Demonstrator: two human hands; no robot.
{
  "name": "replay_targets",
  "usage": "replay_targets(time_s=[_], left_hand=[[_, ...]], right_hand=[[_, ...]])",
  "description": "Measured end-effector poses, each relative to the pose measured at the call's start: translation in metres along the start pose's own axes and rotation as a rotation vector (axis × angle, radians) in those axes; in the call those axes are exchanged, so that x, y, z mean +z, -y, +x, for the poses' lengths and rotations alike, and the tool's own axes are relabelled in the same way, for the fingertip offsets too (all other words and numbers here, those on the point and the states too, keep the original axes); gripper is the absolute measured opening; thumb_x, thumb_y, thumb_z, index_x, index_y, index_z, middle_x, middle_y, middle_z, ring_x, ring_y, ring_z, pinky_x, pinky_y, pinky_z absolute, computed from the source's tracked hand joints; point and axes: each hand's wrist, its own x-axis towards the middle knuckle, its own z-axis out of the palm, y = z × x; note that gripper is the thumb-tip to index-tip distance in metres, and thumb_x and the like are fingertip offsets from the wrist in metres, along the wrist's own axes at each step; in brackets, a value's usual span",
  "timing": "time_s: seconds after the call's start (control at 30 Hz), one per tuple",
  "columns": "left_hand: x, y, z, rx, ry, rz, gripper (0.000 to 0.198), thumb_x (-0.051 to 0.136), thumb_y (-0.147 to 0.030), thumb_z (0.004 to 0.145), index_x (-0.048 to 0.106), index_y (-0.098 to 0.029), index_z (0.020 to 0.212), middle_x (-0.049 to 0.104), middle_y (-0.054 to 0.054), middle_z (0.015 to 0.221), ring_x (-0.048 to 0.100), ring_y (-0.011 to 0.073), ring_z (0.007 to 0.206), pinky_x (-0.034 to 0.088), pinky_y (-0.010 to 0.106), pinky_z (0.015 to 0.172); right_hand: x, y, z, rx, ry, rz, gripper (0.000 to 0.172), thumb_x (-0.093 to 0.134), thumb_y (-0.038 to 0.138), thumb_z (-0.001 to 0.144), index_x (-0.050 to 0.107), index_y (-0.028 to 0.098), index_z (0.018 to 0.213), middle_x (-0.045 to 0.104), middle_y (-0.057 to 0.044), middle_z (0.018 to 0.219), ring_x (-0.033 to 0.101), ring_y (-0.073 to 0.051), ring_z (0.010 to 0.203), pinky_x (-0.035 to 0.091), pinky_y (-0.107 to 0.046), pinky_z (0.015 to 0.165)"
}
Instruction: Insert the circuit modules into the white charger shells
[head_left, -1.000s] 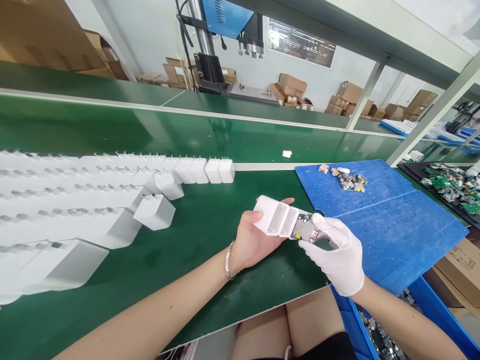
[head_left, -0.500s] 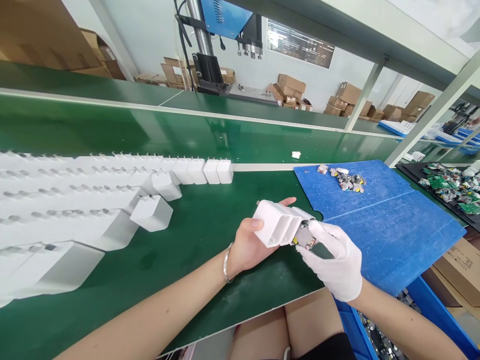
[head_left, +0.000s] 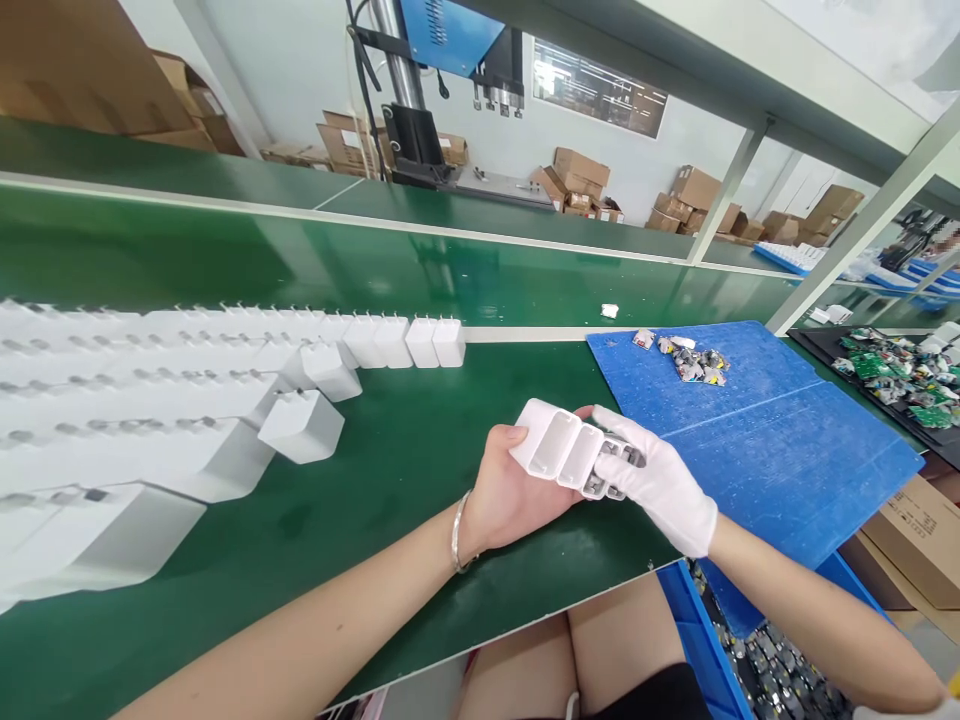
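A short row of white plastic housings (head_left: pixel 555 443), their open sides turned up toward me, rests in my bare left hand (head_left: pixel 499 492). The thumb of that hand presses on the end housing and its fingers reach beneath. Two housings on the left look hollow. Grey metal parts show inside the ones at the right end. My right hand (head_left: pixel 654 478), in a white glove, closes around that right end, its thumb and fingers on the housings and partly covering them. The row is held over the green table (head_left: pixel 420 500).
Rows of white housings (head_left: pixel 187 350) with thin pins on top stand at left. A blue board (head_left: pixel 765 430) at right carries a small pile of electronic parts (head_left: pixel 697 362). Beyond lies a black tray (head_left: pixel 817 350) of circuit boards; a blue bin (head_left: pixel 701 640) of metal parts sits below.
The grey metal part that my right hand held beside the row now sits inside the right end. My gloved fingers have moved onto the housings, and the row has tipped to show its openings more.
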Motion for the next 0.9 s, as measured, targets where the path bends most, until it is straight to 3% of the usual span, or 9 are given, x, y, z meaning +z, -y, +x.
replay_targets(time_s=[0.1,0.2,0.23,0.27,0.37,0.47,0.53,0.67,0.9], left_hand=[[0.002,-0.001,0.000,0.031,-0.007,-0.028,0.043,0.054,-0.044,0.062,0.065,-0.016,0.093,0.062,0.009,0.099,0.053,0.0243,0.084,0.041,0.036,0.072],[0.004,-0.003,-0.001,0.018,-0.012,-0.062,0.046,0.053,-0.044,0.062,0.064,-0.015,0.096,0.062,0.009,0.098,0.053,0.0251,0.085,0.043,0.037,0.072],[0.004,-0.003,-0.001,0.007,-0.020,-0.065,0.052,0.053,-0.045,0.062,0.063,-0.013,0.102,0.062,0.010,0.098,0.053,0.0263,0.087,0.043,0.037,0.072],[0.004,-0.004,-0.001,0.001,-0.034,-0.063,0.057,0.053,-0.047,0.062,0.062,-0.012,0.106,0.062,0.011,0.098,0.053,0.0275,0.089,0.043,0.037,0.071],[0.003,-0.006,0.000,0.018,-0.108,-0.043,0.058,0.053,-0.045,0.061,0.061,-0.011,0.108,0.062,0.012,0.098,0.053,0.0299,0.094,0.044,0.038,0.072],[0.002,-0.007,0.001,0.030,-0.179,-0.032,0.052,0.053,-0.043,0.062,0.062,-0.012,0.103,0.063,0.012,0.097,0.054,0.0298,0.095,0.044,0.038,0.072],[0.001,-0.008,0.002,0.034,-0.184,-0.027,0.052,0.054,-0.044,0.061,0.063,-0.013,0.102,0.063,0.011,0.096,0.055,0.0290,0.093,0.044,0.037,0.070],[-0.002,-0.008,0.003,0.057,-0.142,-0.028,0.051,0.053,-0.045,0.063,0.063,-0.013,0.101,0.064,0.012,0.096,0.056,0.0280,0.091,0.044,0.036,0.071],[-0.009,-0.009,0.003,0.061,-0.185,-0.072,0.046,0.053,-0.044,0.067,0.064,-0.015,0.101,0.064,0.012,0.099,0.056,0.0274,0.092,0.043,0.036,0.073]], right_hand=[[0.003,0.000,0.015,0.022,0.040,0.063,0.064,0.074,0.054,0.062,0.063,0.020,0.115,0.070,-0.005,0.105,0.068,-0.023,0.088,0.059,-0.037,0.073],[-0.022,0.003,0.038,-0.053,0.075,-0.227,0.052,0.065,0.057,0.070,0.069,0.018,0.104,0.071,-0.005,0.099,0.067,-0.021,0.089,0.056,-0.035,0.079],[-0.036,0.004,0.048,-0.068,0.023,-0.387,0.048,0.059,0.056,0.077,0.070,0.017,0.101,0.071,-0.006,0.099,0.067,-0.020,0.091,0.055,-0.034,0.082],[-0.053,0.006,0.061,-0.081,-0.150,-0.628,0.044,0.051,0.054,0.083,0.071,0.018,0.098,0.072,-0.005,0.097,0.067,-0.018,0.090,0.054,-0.031,0.082],[-0.107,0.009,0.104,-0.040,-0.404,-0.841,0.042,0.049,0.038,0.086,0.061,0.013,0.118,0.060,-0.010,0.124,0.054,-0.023,0.117,0.041,-0.032,0.100],[-0.147,0.009,0.145,0.061,-0.465,-1.015,0.060,0.063,0.037,0.076,0.051,0.015,0.130,0.051,-0.013,0.135,0.044,-0.030,0.127,0.036,-0.037,0.103],[-0.161,0.008,0.167,0.134,-0.438,-1.104,0.071,0.069,0.042,0.069,0.049,0.016,0.132,0.051,-0.014,0.135,0.043,-0.034,0.126,0.037,-0.040,0.102],[-0.161,0.009,0.207,0.184,-0.366,-1.216,0.058,0.060,0.048,0.080,0.052,0.014,0.127,0.054,-0.015,0.130,0.049,-0.031,0.121,0.038,-0.044,0.100],[-0.123,0.017,0.257,0.120,-0.326,-1.285,0.033,0.053,0.035,0.090,0.054,0.018,0.119,0.054,-0.009,0.123,0.056,-0.021,0.106,0.048,-0.043,0.089]])
